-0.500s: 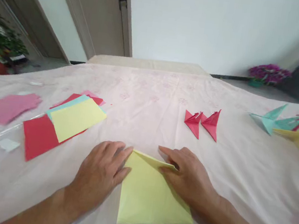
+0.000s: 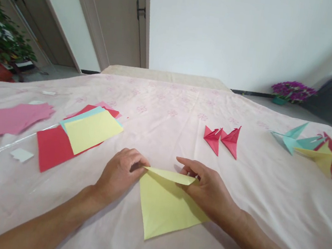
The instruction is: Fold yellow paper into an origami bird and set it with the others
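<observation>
A sheet of yellow paper (image 2: 169, 210) lies in front of me, its far edge bent up and over toward me in a narrow flap. My left hand (image 2: 125, 168) pinches the far left corner between thumb and fingers. At the flap's right end, my right hand (image 2: 203, 184) grips the paper with its thumb and curled fingers, while the index finger points out to the left. Two red folded paper cranes (image 2: 221, 140) stand side by side beyond my right hand.
Left of my hands lie a pile of coloured sheets (image 2: 94, 131), a pink paper stack (image 2: 16, 119) and white scraps (image 2: 21, 155). More folded cranes (image 2: 323, 151) in teal, yellow and red crowd the right side. A patterned pink cloth (image 2: 161, 115) covers the table.
The yellow paper has turned slightly and its near edge now slants. The flap at the far edge is folded over further. My left fingers, earlier laid flatter, have closed on the corner.
</observation>
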A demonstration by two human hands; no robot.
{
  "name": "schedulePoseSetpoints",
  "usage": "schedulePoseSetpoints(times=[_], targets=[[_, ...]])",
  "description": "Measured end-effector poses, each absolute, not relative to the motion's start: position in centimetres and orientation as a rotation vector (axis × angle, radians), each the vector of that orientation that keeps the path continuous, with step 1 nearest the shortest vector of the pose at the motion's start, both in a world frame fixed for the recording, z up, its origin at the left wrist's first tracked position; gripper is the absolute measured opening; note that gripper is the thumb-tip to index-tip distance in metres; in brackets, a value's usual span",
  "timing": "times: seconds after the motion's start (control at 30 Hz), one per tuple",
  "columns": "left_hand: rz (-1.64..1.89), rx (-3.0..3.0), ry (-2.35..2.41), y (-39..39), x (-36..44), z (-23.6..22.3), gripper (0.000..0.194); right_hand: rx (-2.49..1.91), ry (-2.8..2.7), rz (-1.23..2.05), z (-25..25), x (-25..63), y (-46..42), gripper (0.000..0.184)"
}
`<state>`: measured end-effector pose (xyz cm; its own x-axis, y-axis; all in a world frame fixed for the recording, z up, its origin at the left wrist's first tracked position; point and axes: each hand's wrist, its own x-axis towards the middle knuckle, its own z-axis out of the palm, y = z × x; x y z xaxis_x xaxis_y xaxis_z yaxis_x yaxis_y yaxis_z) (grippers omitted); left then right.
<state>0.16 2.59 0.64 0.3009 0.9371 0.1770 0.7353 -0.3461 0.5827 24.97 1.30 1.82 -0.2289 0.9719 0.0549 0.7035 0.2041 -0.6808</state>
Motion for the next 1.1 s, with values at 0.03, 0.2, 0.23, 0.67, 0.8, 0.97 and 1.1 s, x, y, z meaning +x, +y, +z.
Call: schedulePoseSetpoints(times=[0.03,0.2,0.23,0.67,0.8,0.97,1.1], targets=[[0.714,2.182,1.498,2.5,0.2,0.6,0.007,-1.548,-2.033,0.711,1.7,25.0,1.1,0.052],[0.782,2.314,1.477,2.0,0.2,0.7,0.011,-1.353,-2.272,0.561,1.0,25.3,0.2,0.057],[0.795,2.378,1.463,1.9,0.2,0.7,0.010,-1.290,-2.326,0.528,0.9,25.3,0.1,0.056],[0.750,2.936,1.127,0.8,-0.9,0.5,0.016,-1.139,-2.720,0.267,2.4,24.5,-1.5,0.054],[0.746,2.995,1.080,0.9,-0.8,0.5,0.015,-1.180,-2.789,0.232,2.9,24.3,-1.5,0.057],[0.751,3.035,1.096,0.8,-0.8,0.4,0.016,-1.250,-2.830,0.257,3.9,24.0,-1.9,0.043],[0.653,3.080,1.201,0.3,-0.9,0.5,0.020,-1.296,-2.843,0.237,4.3,24.2,-2.3,0.035]])
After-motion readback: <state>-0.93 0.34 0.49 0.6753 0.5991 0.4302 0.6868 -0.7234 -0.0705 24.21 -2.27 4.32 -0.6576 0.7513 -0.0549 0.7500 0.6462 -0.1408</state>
